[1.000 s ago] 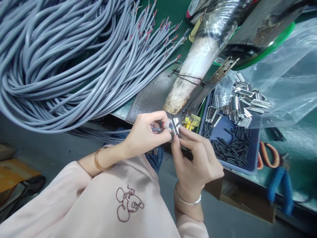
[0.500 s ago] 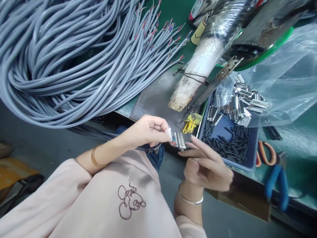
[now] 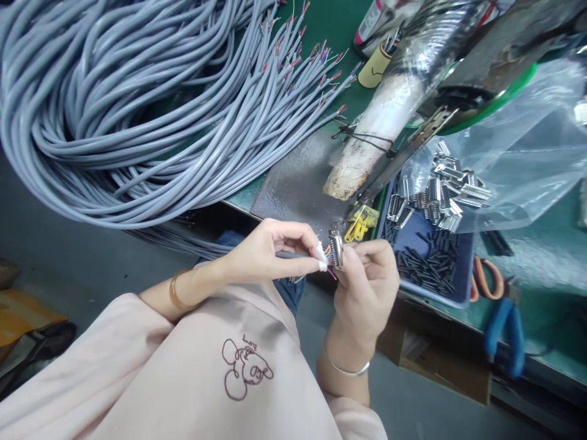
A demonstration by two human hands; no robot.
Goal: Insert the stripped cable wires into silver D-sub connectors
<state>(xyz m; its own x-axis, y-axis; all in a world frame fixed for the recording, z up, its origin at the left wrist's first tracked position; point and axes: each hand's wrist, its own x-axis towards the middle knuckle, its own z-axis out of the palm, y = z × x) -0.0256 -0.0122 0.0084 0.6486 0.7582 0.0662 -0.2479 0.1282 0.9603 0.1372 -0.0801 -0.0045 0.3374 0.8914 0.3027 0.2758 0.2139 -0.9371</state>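
Observation:
My left hand pinches the end of a grey cable just below the bench edge; its fingertip wears a white cover and thin coloured wires stick out beside it. My right hand is closed around a small metal connector, thumb on its side. The wire ends meet the connector's back. Both hands hover over my lap in a pink top.
A large bundle of grey cables with stripped ends covers the green bench at left. A blue tray holds black tubing pieces and metal connectors spilling from a clear bag. A wrapped tool, yellow clip, and blue and orange pliers lie nearby.
My right hand went from open fingers beside the connector to a closed grip on it. Both hands shifted slightly right and the connector turned upright against the wire ends.

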